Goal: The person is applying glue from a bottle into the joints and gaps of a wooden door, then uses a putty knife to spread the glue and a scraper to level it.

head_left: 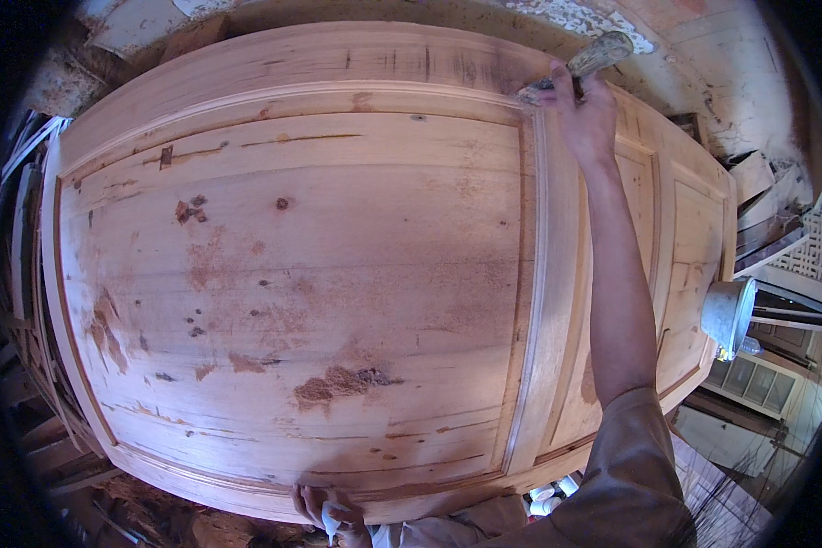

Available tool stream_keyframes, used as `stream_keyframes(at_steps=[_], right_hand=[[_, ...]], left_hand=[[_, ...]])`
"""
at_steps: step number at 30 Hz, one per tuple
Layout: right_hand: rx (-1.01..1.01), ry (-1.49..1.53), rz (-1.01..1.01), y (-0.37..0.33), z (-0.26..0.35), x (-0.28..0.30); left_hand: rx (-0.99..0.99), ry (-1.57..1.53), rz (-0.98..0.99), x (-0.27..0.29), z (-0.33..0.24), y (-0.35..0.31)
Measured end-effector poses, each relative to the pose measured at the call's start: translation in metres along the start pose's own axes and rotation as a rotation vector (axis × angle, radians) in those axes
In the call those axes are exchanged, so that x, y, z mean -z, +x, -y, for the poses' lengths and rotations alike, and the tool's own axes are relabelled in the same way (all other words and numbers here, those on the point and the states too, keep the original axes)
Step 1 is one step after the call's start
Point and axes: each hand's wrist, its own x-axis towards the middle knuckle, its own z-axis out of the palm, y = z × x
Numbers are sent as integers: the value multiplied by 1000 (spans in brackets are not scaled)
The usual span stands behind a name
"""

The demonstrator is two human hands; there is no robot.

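Observation:
A large pale wooden door (384, 228) with raised mouldings lies in front of me. Reaching to its far edge, my right hand (583, 114) is closed round what looks like a putty knife with a thick, stained handle (603, 55). The tool's dark flat end meets the frame near a moulding corner; my fingers partly cover it. At the near edge, my left hand (324, 507) grips a small white squeeze bottle (331, 522) with a narrow tip. Rough brown filler patches (338, 388), knots and cracks mark the large panel.
A pale bucket (729, 315) stands by the door's right end. Timber pieces (27, 247) are stacked at the left, and more scraps (772, 205) lie at the far right. White containers (546, 500) show below the near edge. A stained wall (703, 55) rises behind.

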Motion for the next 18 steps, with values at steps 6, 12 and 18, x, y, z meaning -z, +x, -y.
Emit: stream_keyframes(at_steps=[6, 12, 18], right_hand=[[-26, -119, 48, -1, 8, 7], [-31, -62, 42, -5, 13, 7], [-20, -15, -39, -15, 2, 10]], left_hand=[[-8, -12, -3, 1, 0, 2], [-5, -17, -20, 2, -2, 0], [5, -13, -7, 0, -5, 2]])
